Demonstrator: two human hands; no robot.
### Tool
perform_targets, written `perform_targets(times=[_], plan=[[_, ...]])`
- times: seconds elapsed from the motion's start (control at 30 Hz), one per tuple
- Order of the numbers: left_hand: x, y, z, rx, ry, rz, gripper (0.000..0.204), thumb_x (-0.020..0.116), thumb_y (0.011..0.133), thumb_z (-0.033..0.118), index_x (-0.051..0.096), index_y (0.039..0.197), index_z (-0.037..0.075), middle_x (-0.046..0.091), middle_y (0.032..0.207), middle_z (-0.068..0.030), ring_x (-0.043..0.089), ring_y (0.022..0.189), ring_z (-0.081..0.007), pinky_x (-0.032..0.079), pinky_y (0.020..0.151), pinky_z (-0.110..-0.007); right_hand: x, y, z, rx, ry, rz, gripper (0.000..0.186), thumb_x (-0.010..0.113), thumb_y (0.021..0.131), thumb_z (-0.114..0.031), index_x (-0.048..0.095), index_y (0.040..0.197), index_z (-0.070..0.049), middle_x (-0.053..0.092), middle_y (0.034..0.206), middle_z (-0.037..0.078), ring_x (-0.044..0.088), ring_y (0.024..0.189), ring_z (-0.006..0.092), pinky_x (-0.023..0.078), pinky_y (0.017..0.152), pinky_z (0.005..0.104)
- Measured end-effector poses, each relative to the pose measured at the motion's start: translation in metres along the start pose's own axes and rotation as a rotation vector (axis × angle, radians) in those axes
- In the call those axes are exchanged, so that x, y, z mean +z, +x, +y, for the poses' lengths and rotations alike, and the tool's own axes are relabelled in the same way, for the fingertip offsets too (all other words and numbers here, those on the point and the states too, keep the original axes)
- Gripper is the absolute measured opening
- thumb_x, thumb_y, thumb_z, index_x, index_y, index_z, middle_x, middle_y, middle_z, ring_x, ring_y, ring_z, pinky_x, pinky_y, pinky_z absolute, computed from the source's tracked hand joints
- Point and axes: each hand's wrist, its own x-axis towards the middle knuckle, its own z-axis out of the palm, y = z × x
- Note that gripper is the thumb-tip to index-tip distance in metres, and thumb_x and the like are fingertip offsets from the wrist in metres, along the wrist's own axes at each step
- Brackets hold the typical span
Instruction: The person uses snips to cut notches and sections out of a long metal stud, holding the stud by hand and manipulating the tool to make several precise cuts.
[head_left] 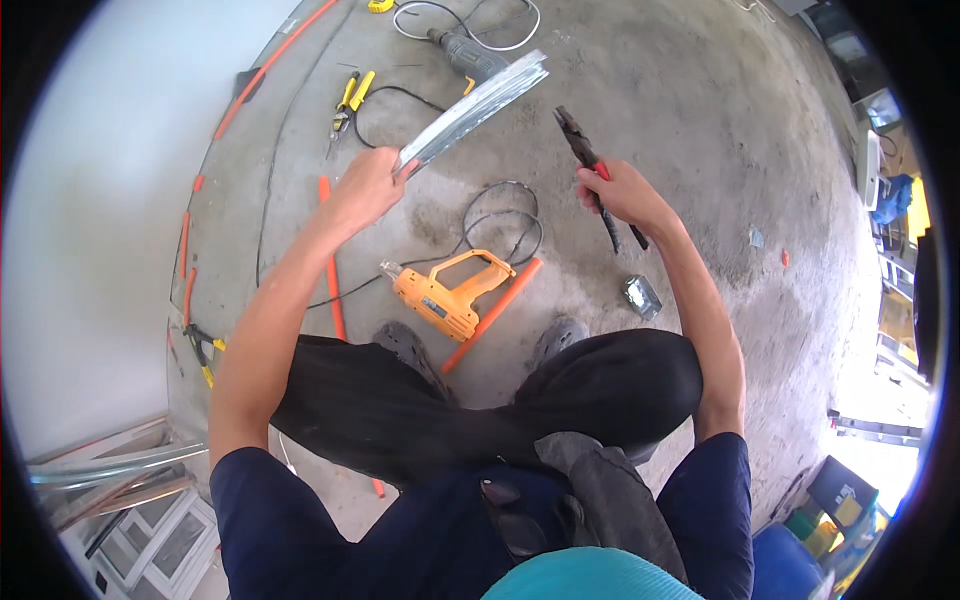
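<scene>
My left hand [372,188] is closed around one end of a shiny galvanized metal strip [475,108], which looks folded lengthwise or stacked and points up and away to the right. In my right hand [625,193] is a pair of pliers [577,137] with red and black handles, jaws pointing away from me. The pliers and the metal are apart. On the floor between my feet lies an orange heat gun [440,303] with a dark cord. A small metal box [642,297] sits on the concrete below my right wrist.
Beyond the metal strip lies a grey power tool [468,55] with a cord. Yellow-handled pliers [348,105] lie at the far left. Orange tubes, one a short orange tube [493,317], are scattered about. White frames [150,545] lean at lower left; a blue container [785,565] stands lower right.
</scene>
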Motion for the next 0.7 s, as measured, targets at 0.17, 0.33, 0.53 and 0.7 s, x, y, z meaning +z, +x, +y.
perform_targets(times=[0.17, 0.33, 0.53, 0.7], plan=[[0.024, -0.014, -0.014, 0.019, -0.061, -0.011, 0.032, 0.059, 0.100, 0.023, 0.064, 0.090, -0.007, 0.062, 0.072, -0.0289, 0.062, 0.070, -0.0470, 0.048, 0.064, -0.050, 0.018, 0.014, -0.003, -0.085, -0.158, -0.085, 0.035, 0.058, 0.098, -0.032, 0.063, 0.087, 0.001, 0.066, 0.074, 0.011, 0.063, 0.068, 0.0240, 0.050, 0.069, 0.0391], [0.036, -0.020, -0.009, 0.053, -0.015, 0.038, 0.030, 0.060, 0.099, 0.020, 0.067, 0.108, -0.008, 0.064, 0.077, -0.0298, 0.065, 0.075, -0.0459, 0.050, 0.068, -0.050, 0.023, 0.015, -0.001, -0.074, -0.192, -0.032, 0.036, 0.058, 0.097, -0.033, 0.064, 0.090, 0.001, 0.069, 0.078, 0.015, 0.067, 0.076, 0.0310, 0.050, 0.073, 0.0427], [0.041, -0.019, -0.007, -0.002, -0.004, 0.038, 0.017, 0.061, 0.089, 0.006, 0.063, 0.103, -0.002, 0.068, 0.088, -0.0273, 0.065, 0.086, -0.0466, 0.051, 0.077, -0.054, 0.014, 0.004, -0.006, -0.046, -0.208, 0.018, 0.036, 0.058, 0.098, -0.033, 0.064, 0.094, 0.002, 0.070, 0.083, 0.019, 0.068, 0.082, 0.0331, 0.051, 0.075, 0.0436], [0.043, -0.020, -0.003, -0.039, 0.062, 0.004, 0.022, 0.063, 0.089, 0.007, 0.062, 0.108, -0.002, 0.068, 0.094, -0.0263, 0.066, 0.088, -0.0463, 0.052, 0.079, -0.054, 0.011, 0.006, -0.009, -0.021, -0.332, 0.017, 0.038, 0.058, 0.098, -0.034, 0.063, 0.099, 0.003, 0.070, 0.089, 0.023, 0.068, 0.087, 0.0387, 0.051, 0.078, 0.0457]])
